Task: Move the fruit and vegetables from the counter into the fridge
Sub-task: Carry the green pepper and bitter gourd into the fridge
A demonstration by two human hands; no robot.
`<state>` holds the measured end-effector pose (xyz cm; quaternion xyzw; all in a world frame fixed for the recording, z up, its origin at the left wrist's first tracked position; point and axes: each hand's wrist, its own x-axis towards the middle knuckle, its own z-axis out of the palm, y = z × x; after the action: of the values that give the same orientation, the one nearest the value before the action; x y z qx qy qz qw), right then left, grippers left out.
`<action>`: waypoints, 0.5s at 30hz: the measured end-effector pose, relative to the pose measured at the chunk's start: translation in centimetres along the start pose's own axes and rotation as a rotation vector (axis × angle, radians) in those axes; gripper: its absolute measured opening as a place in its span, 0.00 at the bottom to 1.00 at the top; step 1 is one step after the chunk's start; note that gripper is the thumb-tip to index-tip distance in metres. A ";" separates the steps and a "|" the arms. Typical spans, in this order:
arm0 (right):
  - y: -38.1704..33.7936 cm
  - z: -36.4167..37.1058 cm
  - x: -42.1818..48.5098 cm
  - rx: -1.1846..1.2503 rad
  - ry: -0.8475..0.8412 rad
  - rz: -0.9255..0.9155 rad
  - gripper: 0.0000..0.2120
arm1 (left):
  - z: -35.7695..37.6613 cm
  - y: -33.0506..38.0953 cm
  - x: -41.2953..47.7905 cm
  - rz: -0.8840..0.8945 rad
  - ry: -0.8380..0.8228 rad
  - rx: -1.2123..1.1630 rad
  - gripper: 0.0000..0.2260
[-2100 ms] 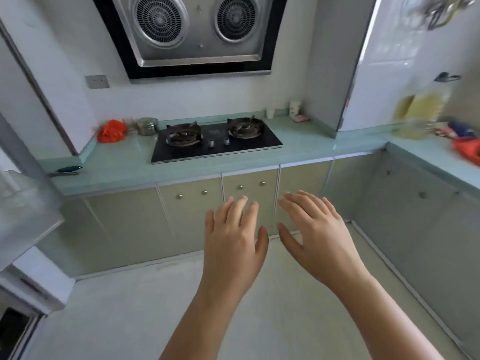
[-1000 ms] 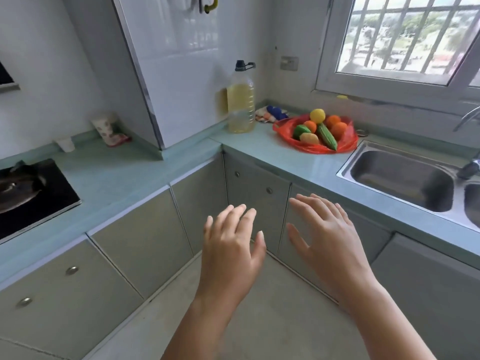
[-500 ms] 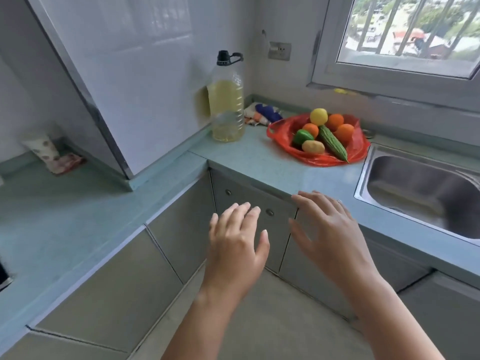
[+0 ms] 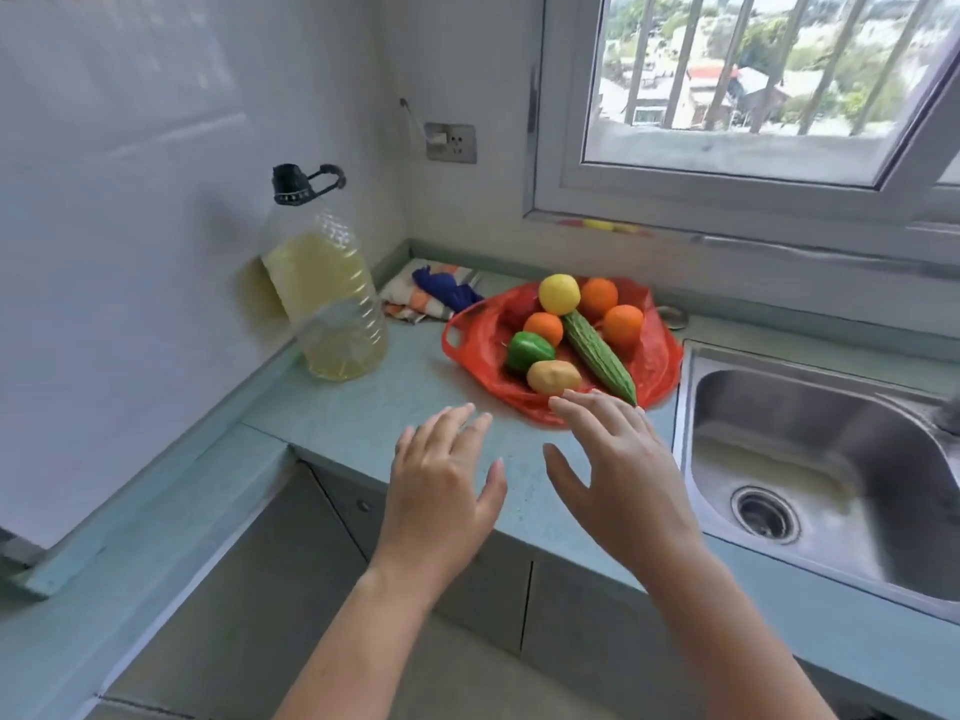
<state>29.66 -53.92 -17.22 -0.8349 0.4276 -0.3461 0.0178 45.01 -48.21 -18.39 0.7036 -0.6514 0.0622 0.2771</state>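
On the desk [image 4: 363, 423], atop a red bag [image 4: 478, 350], the potato [image 4: 554, 376] lies just beyond the straight fingers [image 4: 587, 414] of the right hand [image 4: 623, 480], which, like the left hand [image 4: 441, 491], holds nothing.

Home kitchen: steel sink [image 4: 810, 459] in teal counter [image 4: 363, 423], cabinets [image 4: 249, 579], oil bottle [image 4: 327, 298].

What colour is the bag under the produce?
Red; the plastic bag shows clearly in the head view.

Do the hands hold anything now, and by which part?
Nothing is held. The left hand and right hand hover open near the red plastic bag.
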 end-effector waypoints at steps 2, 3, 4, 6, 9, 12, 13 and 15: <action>2.0 1.1 2.0 0.004 -0.009 0.004 0.20 | 1.5 -0.5 2.6 -0.016 -0.007 -0.027 0.21; 2.8 1.7 2.8 0.007 -0.019 0.012 0.20 | 2.3 -0.9 3.7 -0.023 -0.015 -0.038 0.21; 3.5 2.3 3.5 0.010 -0.030 0.022 0.20 | 3.0 -1.4 4.6 -0.028 -0.023 -0.049 0.22; 4.8 3.4 4.3 0.008 -0.054 0.044 0.20 | 4.3 -2.6 6.4 -0.037 -0.043 -0.067 0.22; 6.7 5.3 5.8 -0.003 -0.081 0.098 0.18 | 6.3 -4.2 9.4 -0.041 -0.076 -0.102 0.22; 8.3 7.4 8.1 -0.031 -0.090 0.166 0.18 | 8.4 -5.9 12.4 -0.027 -0.122 -0.151 0.23; 8.6 8.2 8.8 -0.041 -0.095 0.181 0.19 | 9.1 -6.4 13.4 -0.015 -0.145 -0.170 0.23; 9.2 9.9 10.3 -0.058 -0.105 0.214 0.20 | 10.7 -7.7 15.5 0.022 -0.198 -0.205 0.23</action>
<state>33.14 -69.87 -21.98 -0.8018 0.5225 -0.2853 0.0528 51.62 -66.96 -22.78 0.6671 -0.6861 -0.0712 0.2814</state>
